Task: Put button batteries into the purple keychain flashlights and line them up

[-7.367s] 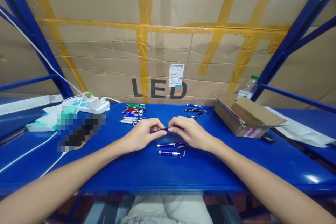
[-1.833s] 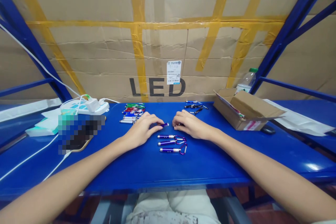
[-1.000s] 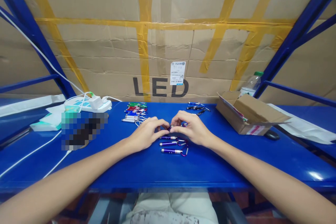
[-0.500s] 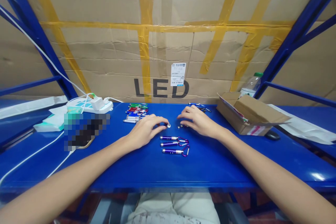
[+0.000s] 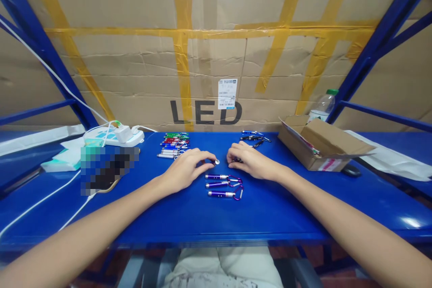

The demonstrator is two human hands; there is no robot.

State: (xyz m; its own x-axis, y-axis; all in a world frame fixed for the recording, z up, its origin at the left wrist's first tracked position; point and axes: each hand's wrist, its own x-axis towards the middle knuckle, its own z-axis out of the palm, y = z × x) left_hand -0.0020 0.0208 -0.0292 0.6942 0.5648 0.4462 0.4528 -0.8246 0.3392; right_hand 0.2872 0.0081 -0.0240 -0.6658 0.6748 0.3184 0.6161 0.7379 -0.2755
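My left hand (image 5: 186, 167) pinches a small round silver piece that looks like a button cell (image 5: 217, 162) between thumb and fingertips, above the blue table. Facing it, my right hand (image 5: 251, 160) is closed, with thumb and fingers drawn together low at the tabletop. What lies in those fingers is mostly hidden. Between and in front of both hands lie three purple pen-shaped penlights (image 5: 221, 194) with purple carabiner clips, side by side.
Beyond my left hand lies a row of green, red, blue and silver penlights (image 5: 175, 144). Blue and black ones (image 5: 251, 138) are behind my right hand. An open cardboard box (image 5: 320, 146) stands right; a power strip (image 5: 111, 135) and phone (image 5: 110, 173) are left.
My right hand's fingers have closed down over the small round pieces on the table, which are now covered. My left hand keeps its pinch almost unmoved. The view has shifted slightly.
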